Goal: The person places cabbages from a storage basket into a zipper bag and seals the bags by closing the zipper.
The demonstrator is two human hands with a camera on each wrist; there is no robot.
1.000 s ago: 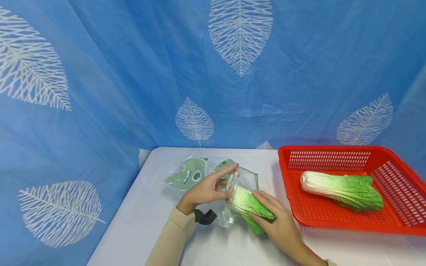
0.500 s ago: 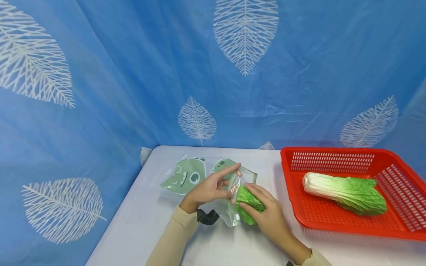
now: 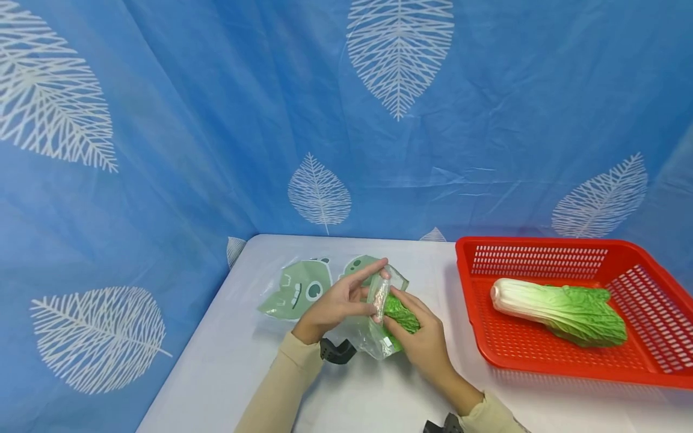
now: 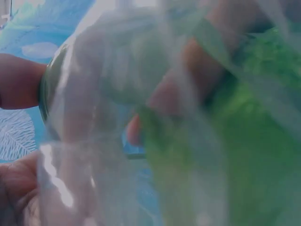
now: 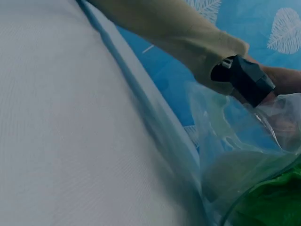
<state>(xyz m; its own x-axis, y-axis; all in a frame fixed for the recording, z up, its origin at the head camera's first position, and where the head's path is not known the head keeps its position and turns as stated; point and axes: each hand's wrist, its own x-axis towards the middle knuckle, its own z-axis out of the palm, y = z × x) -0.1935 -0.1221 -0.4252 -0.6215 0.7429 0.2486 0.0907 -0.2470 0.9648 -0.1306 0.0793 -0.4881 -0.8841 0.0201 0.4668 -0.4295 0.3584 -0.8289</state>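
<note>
My left hand (image 3: 338, 307) holds a clear zip bag (image 3: 381, 346) by its mouth, with the index finger stretched along the upper edge. A green Chinese cabbage (image 3: 402, 314) lies mostly inside the bag, and only its leafy end shows in the head view. Around that end my right hand (image 3: 425, 334) curls its fingers and thumb at the opening. Film and blurred green leaves (image 4: 263, 136) fill the left wrist view. In the right wrist view the bag (image 5: 235, 127) stands around the dark green leaves (image 5: 277, 202); the right hand is out of that view.
A red plastic basket (image 3: 574, 364) stands on the right of the white table (image 3: 216, 361), with a second Chinese cabbage (image 3: 563, 313) in it. A green monster face printed on clear film (image 3: 300, 288) lies behind the left hand. Blue leaf-patterned cloth (image 3: 243, 120) hangs behind.
The cabbage has gone leftward and deeper into the bag; its white part no longer shows. My right hand has moved left with it, close to the left hand, which keeps its hold.
</note>
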